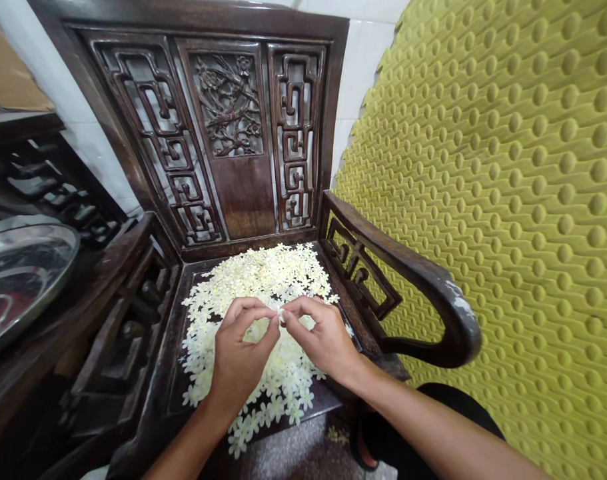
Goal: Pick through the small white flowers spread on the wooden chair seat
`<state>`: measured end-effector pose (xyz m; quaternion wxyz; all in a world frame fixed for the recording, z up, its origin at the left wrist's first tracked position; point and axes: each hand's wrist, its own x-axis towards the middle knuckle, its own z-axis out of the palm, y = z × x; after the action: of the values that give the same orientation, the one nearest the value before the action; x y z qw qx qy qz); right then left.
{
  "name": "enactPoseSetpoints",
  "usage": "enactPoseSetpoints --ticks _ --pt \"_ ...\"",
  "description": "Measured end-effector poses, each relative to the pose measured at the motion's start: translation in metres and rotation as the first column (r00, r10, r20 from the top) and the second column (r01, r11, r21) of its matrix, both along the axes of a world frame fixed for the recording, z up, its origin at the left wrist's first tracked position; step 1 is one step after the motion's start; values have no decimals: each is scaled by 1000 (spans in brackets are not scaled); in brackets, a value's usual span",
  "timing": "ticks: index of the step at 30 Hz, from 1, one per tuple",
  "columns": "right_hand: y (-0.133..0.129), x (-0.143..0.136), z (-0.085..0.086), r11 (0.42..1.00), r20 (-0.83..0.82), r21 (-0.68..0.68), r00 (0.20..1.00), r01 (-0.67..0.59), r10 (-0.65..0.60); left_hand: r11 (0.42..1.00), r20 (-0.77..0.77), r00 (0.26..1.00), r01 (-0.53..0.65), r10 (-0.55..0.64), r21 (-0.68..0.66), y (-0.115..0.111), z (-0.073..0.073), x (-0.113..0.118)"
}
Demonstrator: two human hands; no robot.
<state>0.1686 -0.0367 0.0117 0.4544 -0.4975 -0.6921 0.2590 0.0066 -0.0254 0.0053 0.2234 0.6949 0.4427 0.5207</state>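
Over the chair seat, my left hand (240, 350) and my right hand (328, 337) meet at the fingertips. Both are closed in a pinch on one small white flower (282, 315), which the fingers partly cover. Below and behind them spreads a thick layer of loose white and pale yellow flowers (268, 270). The flowers lie on the dark wooden chair (246, 197), densest toward its backrest, and a few hang at the front edge.
A curved armrest (408, 260) stands to the right, a carved one (128, 333) to the left. At far left rests a shiny metal tray (63, 267). A yellow-green studded mat (508, 200) fills the right side. Small yellowish bits (338, 435) lie on the floor.
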Motion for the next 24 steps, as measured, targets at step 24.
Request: enactPoseSetpoints --ticks 24 --pt "1 3 2 1000 -25 -15 999 -26 26 998 -11 999 32 -33 -48 2 -6 -2"
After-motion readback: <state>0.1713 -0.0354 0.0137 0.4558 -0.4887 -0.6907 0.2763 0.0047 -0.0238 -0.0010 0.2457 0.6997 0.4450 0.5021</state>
